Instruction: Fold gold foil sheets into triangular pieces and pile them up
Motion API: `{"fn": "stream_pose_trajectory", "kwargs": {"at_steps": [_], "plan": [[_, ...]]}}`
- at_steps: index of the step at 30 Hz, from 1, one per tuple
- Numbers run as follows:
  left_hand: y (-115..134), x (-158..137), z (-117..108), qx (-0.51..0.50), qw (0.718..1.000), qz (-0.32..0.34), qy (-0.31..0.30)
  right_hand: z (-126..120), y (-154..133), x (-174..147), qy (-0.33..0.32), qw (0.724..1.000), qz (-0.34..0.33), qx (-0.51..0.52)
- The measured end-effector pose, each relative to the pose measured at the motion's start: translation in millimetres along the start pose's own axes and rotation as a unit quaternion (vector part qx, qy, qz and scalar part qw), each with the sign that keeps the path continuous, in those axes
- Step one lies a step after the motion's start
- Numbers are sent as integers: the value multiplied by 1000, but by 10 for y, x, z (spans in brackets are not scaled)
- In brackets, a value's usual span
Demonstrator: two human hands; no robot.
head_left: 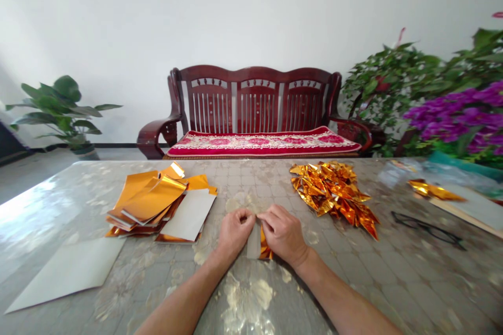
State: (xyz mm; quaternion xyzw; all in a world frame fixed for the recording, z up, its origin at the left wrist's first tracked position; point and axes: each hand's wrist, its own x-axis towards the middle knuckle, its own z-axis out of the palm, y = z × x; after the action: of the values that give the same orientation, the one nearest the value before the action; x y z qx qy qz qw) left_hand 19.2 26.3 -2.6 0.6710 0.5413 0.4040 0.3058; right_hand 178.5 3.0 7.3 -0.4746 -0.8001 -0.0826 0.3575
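Observation:
Close together at the middle of the table, both my hands are at one small sheet of gold foil paper (265, 247), partly folded, with a pale strip of its back showing on the left side. My left hand (237, 229) has thumb and fingers pinched at the sheet's upper left edge. Its upper right part sits in the curled fingers of my right hand (284, 233), which covers much of it. To the left lies a loose stack of gold foil sheets (151, 196), some with the white side up. On the right is a heap of folded gold foil pieces (334, 191).
A large white sheet (70, 269) lies at the table's left. Black eyeglasses (428, 229), a single folded foil piece (436, 191) and clear plastic wrap (401, 170) are at the right. Beyond the table (165, 293) stand a wooden bench (255, 99) and potted plants (68, 104).

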Motion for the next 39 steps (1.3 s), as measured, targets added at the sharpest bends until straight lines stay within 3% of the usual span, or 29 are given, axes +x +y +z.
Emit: {"fn": "stream_pose_trajectory", "kwargs": {"at_steps": [16, 22, 26, 31, 34, 39], "plan": [[120, 16, -34, 245, 965, -72, -63, 115, 86, -2, -87, 994, 70, 10], [51, -11, -45, 229, 972, -19, -40, 133, 95, 18, -128, 984, 127, 16], [8, -81, -130, 224, 970, 98, 14, 137, 104, 22, -144, 977, 158, 24], [-18, -144, -151, 266, 937, 216, -66, 140, 110, 26, -149, 975, 162, 13], [-17, -152, -106, 311, 920, 223, -87, 138, 119, 35, -158, 974, 162, 10], [-10, -157, -54, 343, 913, 200, -90, 130, 122, 51, -171, 970, 170, 9]]}}
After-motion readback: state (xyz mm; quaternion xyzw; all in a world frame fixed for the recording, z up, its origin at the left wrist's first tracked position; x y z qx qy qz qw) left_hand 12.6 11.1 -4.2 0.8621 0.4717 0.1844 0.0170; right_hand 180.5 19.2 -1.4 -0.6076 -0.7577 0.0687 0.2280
